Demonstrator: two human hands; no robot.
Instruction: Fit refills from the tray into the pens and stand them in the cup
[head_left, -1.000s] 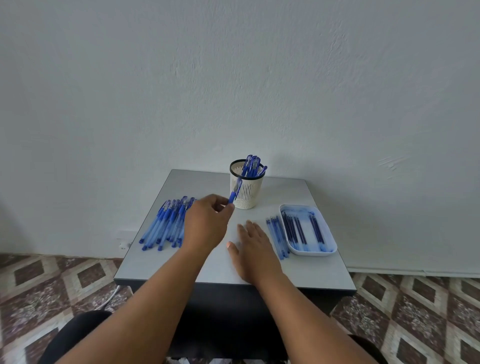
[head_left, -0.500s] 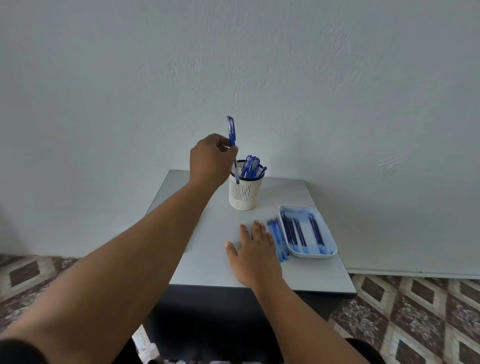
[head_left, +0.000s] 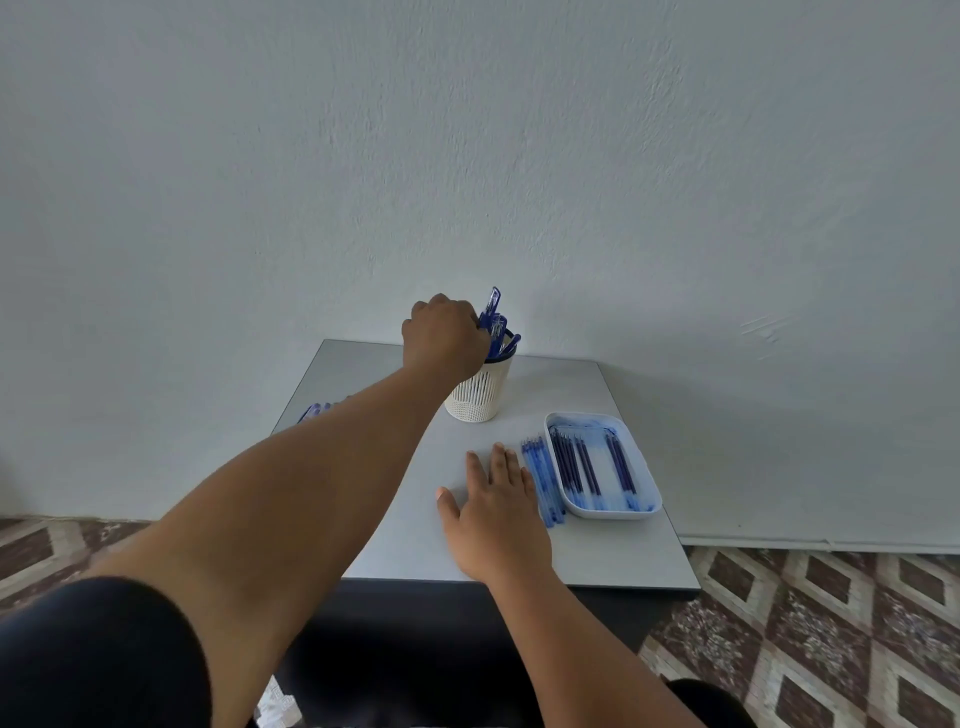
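My left hand (head_left: 445, 333) is over the rim of the white mesh cup (head_left: 477, 395) at the back of the grey table (head_left: 597, 540). Its fingers pinch a blue pen (head_left: 491, 307) that stands upright in the cup among several other blue pens. My right hand (head_left: 496, 512) lies flat on the table, fingers straight, beside a small row of loose refills (head_left: 543, 478). Right of them sits the white tray (head_left: 644, 506) holding several dark blue refills. My left arm hides most of the unfilled pens (head_left: 313, 411) at the table's left edge.
A plain white wall stands directly behind the table. Patterned floor tiles (head_left: 831, 613) show on both sides. The table's front edge runs just under my right wrist.
My left hand lifted the pen from the table's middle, raised it above the cup, then lowered it into the cup. My right hand stayed flat beside the refills.
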